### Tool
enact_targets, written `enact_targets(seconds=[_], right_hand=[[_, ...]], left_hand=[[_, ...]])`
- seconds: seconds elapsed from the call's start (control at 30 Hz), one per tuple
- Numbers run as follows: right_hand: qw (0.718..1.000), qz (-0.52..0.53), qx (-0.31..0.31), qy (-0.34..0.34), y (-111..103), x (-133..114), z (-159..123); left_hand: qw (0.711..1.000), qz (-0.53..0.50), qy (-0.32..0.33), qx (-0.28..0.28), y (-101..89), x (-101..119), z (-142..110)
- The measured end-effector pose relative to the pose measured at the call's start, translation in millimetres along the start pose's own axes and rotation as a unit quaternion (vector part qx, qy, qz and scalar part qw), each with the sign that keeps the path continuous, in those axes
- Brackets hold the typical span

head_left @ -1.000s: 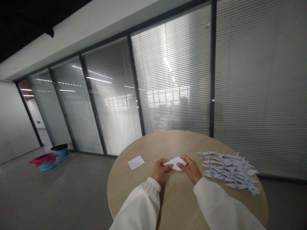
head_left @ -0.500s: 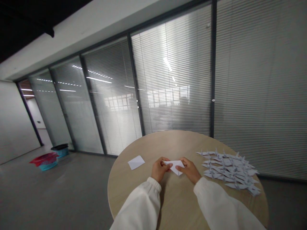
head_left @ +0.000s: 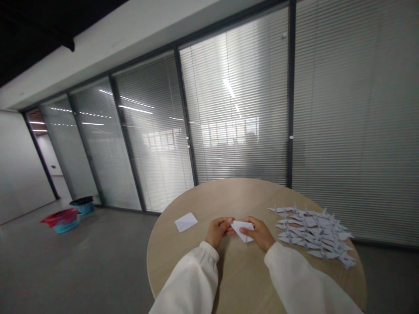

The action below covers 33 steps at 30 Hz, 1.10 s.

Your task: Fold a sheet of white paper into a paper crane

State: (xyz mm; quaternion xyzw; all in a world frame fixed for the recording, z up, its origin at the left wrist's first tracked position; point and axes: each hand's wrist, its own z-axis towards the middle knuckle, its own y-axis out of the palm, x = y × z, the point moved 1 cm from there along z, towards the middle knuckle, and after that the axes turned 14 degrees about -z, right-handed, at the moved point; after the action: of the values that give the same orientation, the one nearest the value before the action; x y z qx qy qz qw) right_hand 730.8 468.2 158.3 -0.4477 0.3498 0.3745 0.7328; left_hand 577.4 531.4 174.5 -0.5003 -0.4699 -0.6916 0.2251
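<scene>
A folded piece of white paper [head_left: 243, 235] is held between my hands above the middle of the table, one corner pointing down toward me. My left hand [head_left: 220, 232] pinches its left corner between thumb and fingers. On the other side, my right hand [head_left: 258, 232] grips the paper with the thumb on its front face and the fingers behind. To the left, a flat white sheet of paper [head_left: 186, 222] lies on the table. Several folded white paper cranes [head_left: 307, 229] stand in close rows to the right of my right hand.
The round wooden table [head_left: 242, 196] stands close to a glass partition with blinds [head_left: 238, 104]. On the floor at the far left are two blue bins, one with a red liner [head_left: 63, 219] and one with a black liner [head_left: 83, 204].
My left thumb has moved up to the paper's left corner, and the left fingers have closed there. The paper has tilted and shifted slightly right, still in both hands.
</scene>
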Motion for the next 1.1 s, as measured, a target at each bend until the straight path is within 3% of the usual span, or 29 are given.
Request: enact_targets(seconds=[0.4,0.73,0.97,1.1], right_hand=[[1.0,0.003,-0.002,0.002,1,-5,-2],[0.999,0.043,-0.023,0.001,4,-11,-3],[0.999,0.043,0.0,0.003,1,-7,-1],[0.999,0.041,0.001,-0.003,3,-7,-1]], left_hand=[[0.999,-0.036,0.006,0.016,4.0,2,-5],[0.996,0.016,0.068,0.051,7.5,3,-7],[0.998,0.052,0.017,-0.001,7.0,-2,-5],[0.994,0.095,0.044,-0.011,7.5,-4,-6]])
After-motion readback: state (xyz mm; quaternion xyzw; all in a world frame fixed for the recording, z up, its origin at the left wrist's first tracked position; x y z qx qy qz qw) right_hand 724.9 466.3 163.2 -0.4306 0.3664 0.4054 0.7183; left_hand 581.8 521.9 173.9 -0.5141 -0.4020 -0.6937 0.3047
